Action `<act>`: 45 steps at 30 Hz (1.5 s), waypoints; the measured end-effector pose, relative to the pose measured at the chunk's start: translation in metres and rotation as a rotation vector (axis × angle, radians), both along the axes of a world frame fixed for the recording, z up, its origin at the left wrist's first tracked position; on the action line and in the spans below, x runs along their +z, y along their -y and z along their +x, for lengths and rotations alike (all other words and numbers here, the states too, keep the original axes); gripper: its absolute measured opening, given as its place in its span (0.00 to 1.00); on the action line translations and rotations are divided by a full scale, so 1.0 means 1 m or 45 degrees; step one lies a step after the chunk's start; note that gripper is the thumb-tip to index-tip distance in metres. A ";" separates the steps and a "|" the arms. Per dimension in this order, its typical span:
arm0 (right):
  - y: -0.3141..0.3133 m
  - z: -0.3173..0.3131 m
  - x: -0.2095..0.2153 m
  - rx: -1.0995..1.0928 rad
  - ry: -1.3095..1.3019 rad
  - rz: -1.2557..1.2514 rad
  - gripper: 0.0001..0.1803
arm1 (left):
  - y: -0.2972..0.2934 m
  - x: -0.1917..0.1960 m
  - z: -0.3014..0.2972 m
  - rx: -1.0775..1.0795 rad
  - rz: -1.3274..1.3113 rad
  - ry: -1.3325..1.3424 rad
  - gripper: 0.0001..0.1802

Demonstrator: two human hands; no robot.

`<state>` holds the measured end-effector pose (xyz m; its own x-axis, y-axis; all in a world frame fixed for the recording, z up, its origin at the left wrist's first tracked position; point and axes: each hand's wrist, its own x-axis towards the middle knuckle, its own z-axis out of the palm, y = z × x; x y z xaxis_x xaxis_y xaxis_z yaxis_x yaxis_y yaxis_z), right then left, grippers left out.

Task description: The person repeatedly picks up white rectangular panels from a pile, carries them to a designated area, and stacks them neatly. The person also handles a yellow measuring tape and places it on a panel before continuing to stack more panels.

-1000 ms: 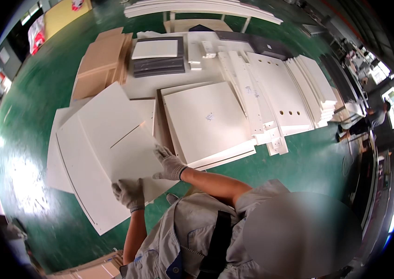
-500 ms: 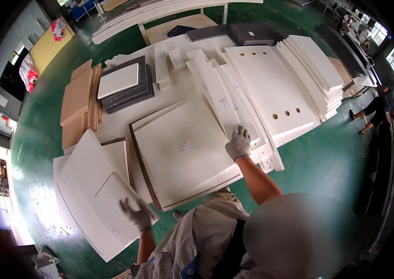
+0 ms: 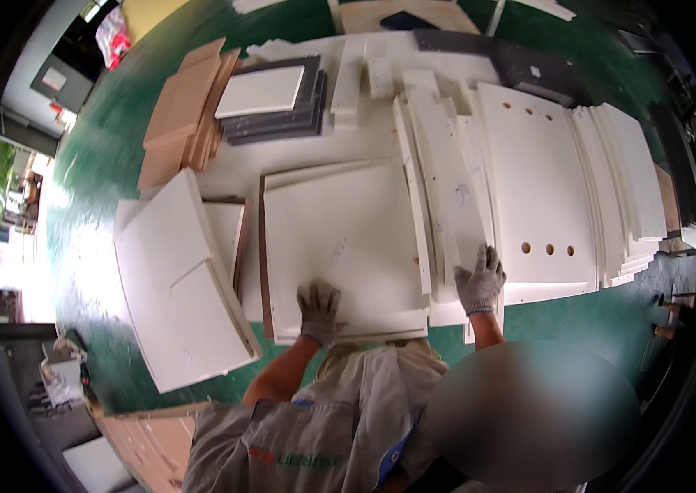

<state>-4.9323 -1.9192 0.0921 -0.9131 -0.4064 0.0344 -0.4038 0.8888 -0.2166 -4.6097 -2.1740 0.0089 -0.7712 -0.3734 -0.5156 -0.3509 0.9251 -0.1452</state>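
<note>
Both of my hands wear pale knitted gloves. My left hand (image 3: 318, 312) lies with fingers spread on the near part of a large squarish white panel (image 3: 340, 222), which tops a small stack with a brown-edged board under it. Farther right, my right hand (image 3: 480, 283) rests on the near end of a long narrow white panel (image 3: 451, 181), thumb apart from the fingers. Between the hands, a thin white strip (image 3: 415, 222) runs along the right side of the squarish panel. Neither hand is closed round anything I can see.
Leaning white panels (image 3: 175, 287) stick out at the left. Behind are brown boards (image 3: 184, 107) and dark grey boards (image 3: 278, 123) under a small white one. On the right lie a wide panel with oval holes (image 3: 537, 189) and stacked white panels (image 3: 631, 164). Green floor (image 3: 93, 164) surrounds the table.
My left hand has moved right, from the leaning panels onto the large squarish panel. My right hand now sits farther along the narrow panels, and the view has turned and shifted.
</note>
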 end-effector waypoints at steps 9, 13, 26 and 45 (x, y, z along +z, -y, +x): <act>0.019 0.001 0.007 -0.051 0.104 0.059 0.47 | 0.027 0.009 0.029 0.182 0.066 0.026 0.57; 0.024 -0.002 0.019 -0.084 0.257 0.110 0.52 | 0.026 0.018 0.026 0.204 0.052 0.025 0.56; 0.079 0.055 0.025 -0.151 0.387 0.285 0.64 | 0.038 0.012 0.044 0.245 0.166 -0.148 0.57; -0.017 0.159 0.004 -0.041 0.284 -0.233 0.34 | 0.022 0.025 0.043 0.194 0.198 -0.394 0.58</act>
